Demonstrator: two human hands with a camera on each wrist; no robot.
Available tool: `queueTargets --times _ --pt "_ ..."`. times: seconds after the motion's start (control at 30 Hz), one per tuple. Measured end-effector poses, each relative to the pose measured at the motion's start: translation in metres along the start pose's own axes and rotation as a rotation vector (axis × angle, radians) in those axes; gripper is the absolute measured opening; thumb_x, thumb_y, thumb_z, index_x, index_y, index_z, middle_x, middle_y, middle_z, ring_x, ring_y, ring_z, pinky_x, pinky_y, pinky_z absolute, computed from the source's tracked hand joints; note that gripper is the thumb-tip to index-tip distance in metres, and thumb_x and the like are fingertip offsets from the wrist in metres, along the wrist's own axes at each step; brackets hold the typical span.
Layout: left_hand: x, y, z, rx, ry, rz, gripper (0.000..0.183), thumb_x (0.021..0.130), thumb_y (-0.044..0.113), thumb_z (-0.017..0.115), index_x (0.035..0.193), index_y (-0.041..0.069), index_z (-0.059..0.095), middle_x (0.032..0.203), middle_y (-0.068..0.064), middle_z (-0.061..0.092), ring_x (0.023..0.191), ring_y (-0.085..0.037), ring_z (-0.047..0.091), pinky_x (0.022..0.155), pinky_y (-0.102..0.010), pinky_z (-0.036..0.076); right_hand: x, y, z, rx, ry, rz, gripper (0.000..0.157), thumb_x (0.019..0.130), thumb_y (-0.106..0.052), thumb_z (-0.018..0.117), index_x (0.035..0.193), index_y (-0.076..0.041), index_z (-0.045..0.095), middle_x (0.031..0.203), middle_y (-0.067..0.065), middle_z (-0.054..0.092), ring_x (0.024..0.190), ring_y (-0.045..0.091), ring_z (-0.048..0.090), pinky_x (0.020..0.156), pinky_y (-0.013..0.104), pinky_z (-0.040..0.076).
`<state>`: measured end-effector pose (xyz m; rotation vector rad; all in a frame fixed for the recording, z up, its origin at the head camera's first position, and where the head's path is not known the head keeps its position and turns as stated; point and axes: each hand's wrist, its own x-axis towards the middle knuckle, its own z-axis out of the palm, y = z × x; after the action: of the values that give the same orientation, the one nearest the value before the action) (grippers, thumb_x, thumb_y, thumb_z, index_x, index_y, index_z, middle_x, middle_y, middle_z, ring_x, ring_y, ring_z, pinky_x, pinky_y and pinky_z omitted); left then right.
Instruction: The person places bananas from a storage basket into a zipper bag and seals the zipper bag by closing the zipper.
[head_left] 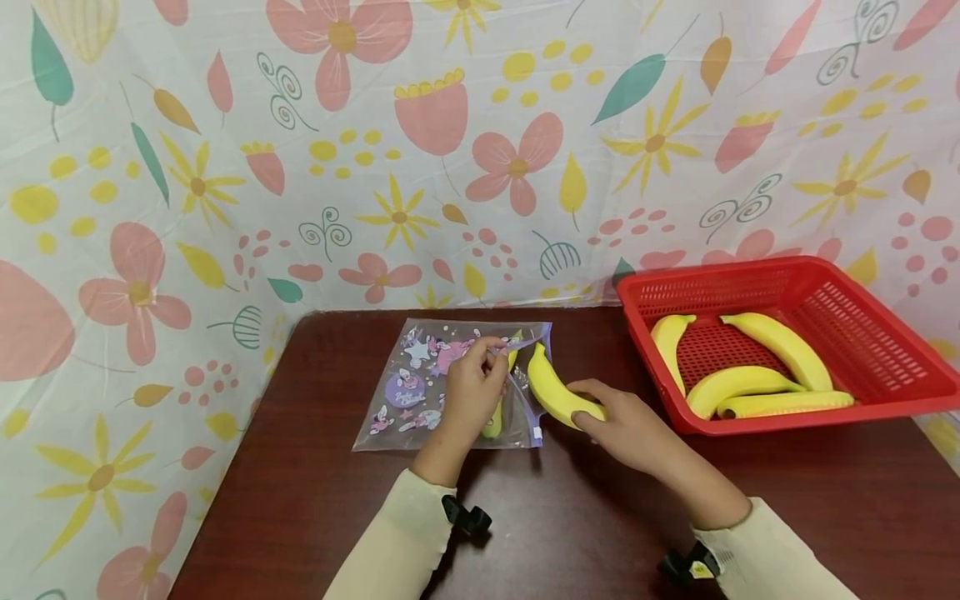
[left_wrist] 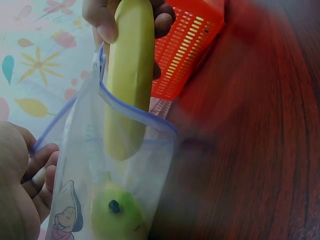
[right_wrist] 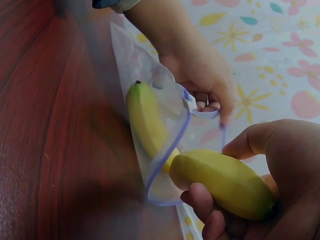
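Observation:
A clear zip bag (head_left: 405,392) with cartoon prints and a purple zip edge lies on the table, its mouth facing right. My left hand (head_left: 474,387) pinches the upper edge of that mouth and lifts it apart. Inside the bag is one banana (right_wrist: 147,115), greenish at its dark-tipped end. My right hand (head_left: 626,425) grips a second yellow banana (head_left: 557,390) by its near end. In the left wrist view, this banana's far end overlaps the bag's open mouth, close above the one inside. A white zip slider (right_wrist: 189,101) sits on the purple edge.
A red perforated basket (head_left: 712,350) stands at the right of the dark wood table (head_left: 300,500), holding several yellow bananas (head_left: 783,346). Flower-printed cloth (head_left: 465,208) hangs behind the table and along its left side. Each wrist wears a black strap-on camera (head_left: 468,517).

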<state>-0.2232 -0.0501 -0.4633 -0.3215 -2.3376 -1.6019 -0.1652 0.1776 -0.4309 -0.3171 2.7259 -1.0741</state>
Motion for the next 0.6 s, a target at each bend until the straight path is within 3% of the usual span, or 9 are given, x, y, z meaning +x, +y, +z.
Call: queueTargets --times 0.6 --pt "-0.001 -0.002 0.002 -0.024 -0.003 0.000 0.016 0.099 0.016 0.058 0.109 0.008 0.068 0.066 -0.004 0.063 0.049 -0.007 0.058 0.044 -0.025 0.050 0.018 -0.006 0.017 0.087 0.003 0.048 0.044 0.097 -0.025 0.062 0.138 -0.012 0.056 0.082 0.007 0.064 0.067 0.016 0.058 0.056 0.030 0.048"
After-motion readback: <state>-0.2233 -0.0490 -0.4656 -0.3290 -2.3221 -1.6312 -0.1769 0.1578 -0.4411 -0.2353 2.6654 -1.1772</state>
